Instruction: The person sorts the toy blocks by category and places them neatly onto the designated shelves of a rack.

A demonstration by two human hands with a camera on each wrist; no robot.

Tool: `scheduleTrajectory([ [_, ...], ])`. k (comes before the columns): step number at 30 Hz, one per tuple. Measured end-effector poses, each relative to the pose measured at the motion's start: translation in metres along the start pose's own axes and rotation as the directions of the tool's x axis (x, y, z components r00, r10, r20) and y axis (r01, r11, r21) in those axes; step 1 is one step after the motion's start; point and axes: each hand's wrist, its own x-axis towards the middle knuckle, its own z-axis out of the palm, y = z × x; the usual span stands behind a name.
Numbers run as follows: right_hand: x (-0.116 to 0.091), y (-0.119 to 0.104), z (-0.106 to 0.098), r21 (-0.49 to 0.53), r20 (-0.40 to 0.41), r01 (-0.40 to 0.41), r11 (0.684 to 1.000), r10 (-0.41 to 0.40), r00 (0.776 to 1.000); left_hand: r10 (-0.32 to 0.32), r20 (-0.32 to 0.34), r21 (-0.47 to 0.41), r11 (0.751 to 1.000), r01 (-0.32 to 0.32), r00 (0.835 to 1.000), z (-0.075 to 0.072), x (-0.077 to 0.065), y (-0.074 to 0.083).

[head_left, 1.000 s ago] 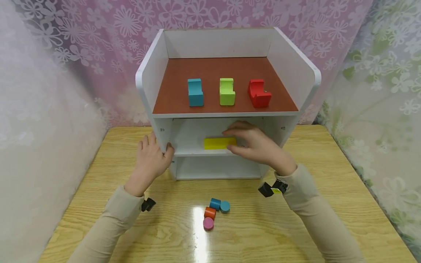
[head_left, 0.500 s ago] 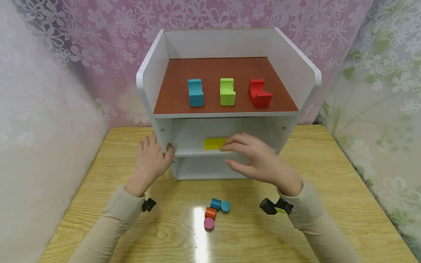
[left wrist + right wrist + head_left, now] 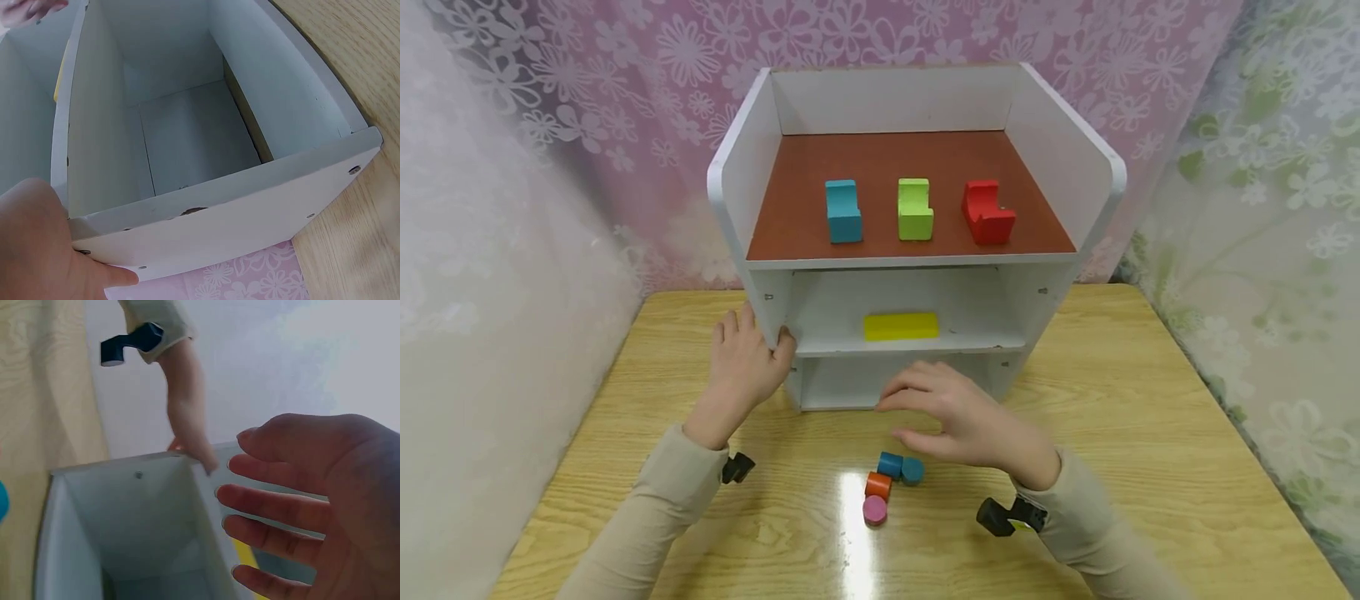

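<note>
My left hand (image 3: 745, 367) grips the left side panel of a white shelf unit (image 3: 917, 262), thumb at the front edge and fingers along the outside. In the left wrist view, the hand (image 3: 44, 244) wraps that panel's edge. My right hand (image 3: 958, 417) holds nothing, with thumb and fingers apart, in front of the lower compartment. Below it on the table lie two blue cylinders (image 3: 891, 464), an orange one (image 3: 878, 485) and a pink one (image 3: 875, 510). A yellow block (image 3: 901, 327) lies on the middle shelf.
A blue block (image 3: 844, 212), a green block (image 3: 915, 210) and a red block (image 3: 988, 213), each with a curved notch, stand in a row on the brown top. The wooden table (image 3: 1150, 417) extends around the unit. Patterned curtains hang behind and to the right.
My right hand has drawn back from the yellow block, moving down and toward the cylinders. The yellow block stays on the middle shelf. My left hand keeps its place on the panel.
</note>
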Motion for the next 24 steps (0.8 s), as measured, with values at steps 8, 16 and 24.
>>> scheduleTrajectory([
  [8,-0.015,-0.003,0.04,0.036,0.134,-0.032,0.999,0.027,0.991,-0.007,0.019,0.005,1.0,0.006,1.0,-0.003,-0.001,0.0],
  [16,-0.03,-0.001,0.069,0.053,0.274,-0.104,0.993,0.086,0.958,-0.017,0.023,0.001,1.0,0.017,1.0,-0.002,-0.001,0.0],
  [24,-0.036,0.001,0.088,0.06,0.306,-0.13,0.99,0.106,0.946,-0.017,0.021,-0.007,1.0,0.017,1.0,-0.001,0.0,-0.001],
])
